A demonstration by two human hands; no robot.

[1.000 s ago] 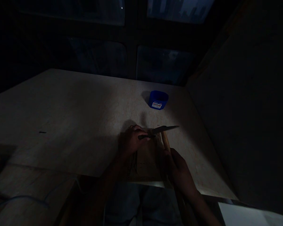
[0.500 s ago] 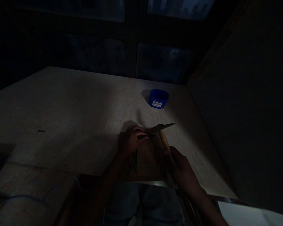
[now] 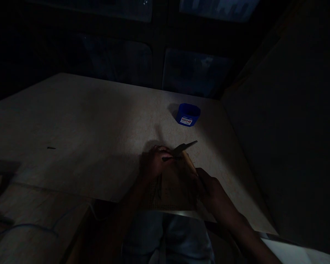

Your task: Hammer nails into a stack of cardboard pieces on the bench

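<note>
My right hand (image 3: 213, 190) is closed round the light wooden handle of a hammer (image 3: 189, 163). Its long, narrow dark metal head lies across the handle's top, the left end close to my left fingers. My left hand (image 3: 155, 163) rests at the upper left of a brown cardboard-like sheet (image 3: 176, 194), its fingers pinching a small, thin dark piece (image 3: 167, 158). Darkness hides what kind of piece this is. Whether the hammer head touches it I cannot tell. Dark marks run along the sheet's left side and lower edge.
Beyond my hands a blue plastic tub (image 3: 187, 115) with a white label stands on the pale table (image 3: 99, 121). A short dark sliver (image 3: 51, 148) lies at left. A blue cable (image 3: 30, 225) crosses the lower left. A dark wall (image 3: 288, 139) rises at right.
The hammer head has swung a little left, nearer my left fingers. My left hand keeps its pinch. The whole view has shifted slightly.
</note>
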